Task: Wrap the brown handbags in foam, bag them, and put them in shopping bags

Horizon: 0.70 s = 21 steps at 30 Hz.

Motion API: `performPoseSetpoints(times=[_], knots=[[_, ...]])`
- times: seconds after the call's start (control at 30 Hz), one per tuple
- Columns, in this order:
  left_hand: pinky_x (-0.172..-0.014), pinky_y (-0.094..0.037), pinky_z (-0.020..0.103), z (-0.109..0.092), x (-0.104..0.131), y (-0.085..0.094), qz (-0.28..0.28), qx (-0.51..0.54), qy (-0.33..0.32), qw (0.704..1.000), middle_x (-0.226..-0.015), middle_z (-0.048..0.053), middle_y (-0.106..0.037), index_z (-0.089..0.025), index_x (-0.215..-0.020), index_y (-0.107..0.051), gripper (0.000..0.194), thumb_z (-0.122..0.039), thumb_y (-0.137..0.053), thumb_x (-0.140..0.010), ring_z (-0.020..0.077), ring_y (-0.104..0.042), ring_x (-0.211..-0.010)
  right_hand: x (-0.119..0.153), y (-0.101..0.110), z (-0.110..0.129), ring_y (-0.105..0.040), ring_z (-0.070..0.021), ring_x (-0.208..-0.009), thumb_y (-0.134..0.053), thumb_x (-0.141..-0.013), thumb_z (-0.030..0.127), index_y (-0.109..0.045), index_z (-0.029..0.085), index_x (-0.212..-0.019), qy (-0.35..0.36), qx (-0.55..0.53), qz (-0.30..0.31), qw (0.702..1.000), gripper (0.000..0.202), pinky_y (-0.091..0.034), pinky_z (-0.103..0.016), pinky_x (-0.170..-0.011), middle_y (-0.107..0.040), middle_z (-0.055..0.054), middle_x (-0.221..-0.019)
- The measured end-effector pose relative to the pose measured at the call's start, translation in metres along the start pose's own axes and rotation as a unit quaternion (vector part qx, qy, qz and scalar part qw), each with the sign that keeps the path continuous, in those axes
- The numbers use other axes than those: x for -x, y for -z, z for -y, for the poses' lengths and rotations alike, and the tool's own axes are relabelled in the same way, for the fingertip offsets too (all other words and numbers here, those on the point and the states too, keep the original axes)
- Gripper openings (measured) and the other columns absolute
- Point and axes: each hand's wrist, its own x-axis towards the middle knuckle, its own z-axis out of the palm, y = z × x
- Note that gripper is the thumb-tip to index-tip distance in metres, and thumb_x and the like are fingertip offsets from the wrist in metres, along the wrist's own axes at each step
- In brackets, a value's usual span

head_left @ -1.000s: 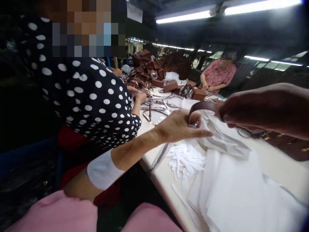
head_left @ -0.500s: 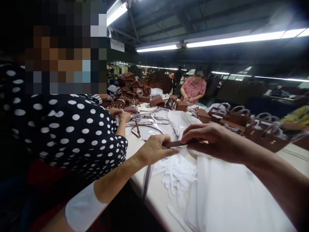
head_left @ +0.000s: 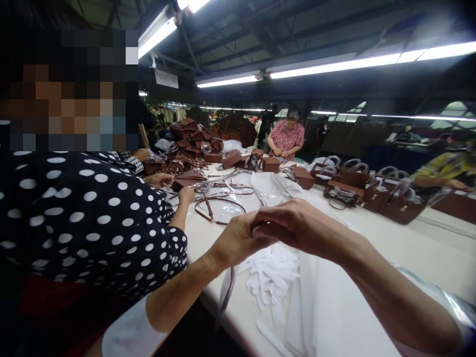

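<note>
Above the table, my left hand [head_left: 238,237] and my right hand [head_left: 293,223] touch, fingers closed around a brown strap that they mostly cover. A length of the strap [head_left: 227,292], partly in clear plastic, hangs below my left hand over the table edge. Under my hands lies a heap of white strips [head_left: 269,277] on the table. White sheet material [head_left: 345,302] spreads to the right of the heap. Beyond my hands, brown straps [head_left: 217,206] lie on clear plastic.
At the left, close by, a person in a polka-dot top [head_left: 107,218] works with both hands at the table [head_left: 375,233]. Brown bags [head_left: 403,206] stand at the right; a pile of brown bags [head_left: 193,134] lies at the back left. Another person [head_left: 286,136] stands across.
My right hand has moved left along the strap to meet my left hand, and the strap between them is now hidden. The view has shifted slightly right.
</note>
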Motion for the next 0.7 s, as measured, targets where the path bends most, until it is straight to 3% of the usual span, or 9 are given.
performPoseSetpoints(times=[0.13, 0.27, 0.43, 0.53, 0.6, 0.7], knots=[[-0.063, -0.038, 0.021, -0.008, 0.004, 0.003, 0.000, 0.077, 0.014, 0.997, -0.084, 0.001, -0.053, -0.015, -0.094, -0.050, 0.033, -0.021, -0.068, -0.066, 0.0127, -0.049, -0.077, 0.001, -0.002, -0.010, -0.057, -0.0103, -0.068, -0.051, -0.085, 0.022, -0.063, 0.016, -0.090, 0.058, -0.137, 0.032, 0.988, 0.014, -0.039, -0.020, -0.062, -0.064, -0.003, -0.081], [-0.070, -0.040, 0.019, -0.010, 0.015, 0.004, 0.035, 0.274, 0.013, 0.961, -0.098, 0.002, -0.053, -0.022, -0.111, -0.043, 0.047, -0.011, -0.063, -0.070, 0.0111, -0.050, -0.085, 0.014, -0.009, -0.024, -0.059, -0.0142, -0.084, -0.050, -0.086, 0.026, -0.058, 0.013, -0.102, 0.015, -0.348, 0.002, 0.937, 0.022, -0.045, -0.022, -0.071, -0.063, -0.008, -0.096], [-0.078, -0.044, 0.027, 0.010, 0.022, -0.004, 0.003, 0.317, 0.054, 0.947, -0.117, 0.005, -0.047, -0.023, -0.111, -0.046, 0.045, -0.017, -0.066, -0.072, 0.0106, -0.056, -0.080, 0.029, -0.021, -0.030, -0.055, -0.0076, -0.066, -0.053, -0.085, 0.022, -0.057, 0.013, -0.102, -0.035, -0.481, -0.004, 0.876, 0.020, -0.041, -0.016, -0.056, -0.062, -0.004, -0.082], [-0.074, -0.044, 0.027, 0.023, 0.025, -0.007, 0.042, 0.290, 0.107, 0.950, -0.093, 0.007, -0.059, -0.012, -0.095, -0.056, 0.028, -0.030, -0.064, -0.075, 0.0125, -0.058, -0.074, 0.032, -0.026, -0.031, -0.048, -0.0047, -0.057, -0.056, -0.083, 0.022, -0.058, 0.013, -0.099, -0.056, -0.499, -0.007, 0.865, 0.018, -0.035, -0.015, -0.049, -0.060, -0.002, -0.075], [-0.064, -0.044, 0.025, 0.027, 0.028, -0.008, 0.064, 0.270, 0.136, 0.951, -0.070, 0.005, -0.060, -0.008, -0.080, -0.058, 0.030, -0.038, -0.062, -0.076, 0.0113, -0.057, -0.061, 0.033, -0.031, -0.036, -0.043, -0.0045, -0.054, -0.057, -0.083, 0.026, -0.060, 0.012, -0.097, -0.076, -0.502, -0.020, 0.861, 0.020, -0.032, -0.015, -0.047, -0.056, 0.000, -0.069], [-0.055, -0.041, 0.021, 0.022, 0.036, -0.009, 0.058, 0.262, 0.151, 0.952, -0.063, 0.002, -0.058, -0.009, -0.079, -0.058, 0.032, -0.040, -0.063, -0.074, 0.0093, -0.053, -0.053, 0.035, -0.047, -0.047, -0.041, -0.0053, -0.053, -0.056, -0.083, 0.031, -0.059, 0.011, -0.095, -0.089, -0.532, -0.053, 0.840, 0.024, -0.032, -0.017, -0.047, -0.048, 0.002, -0.060]])
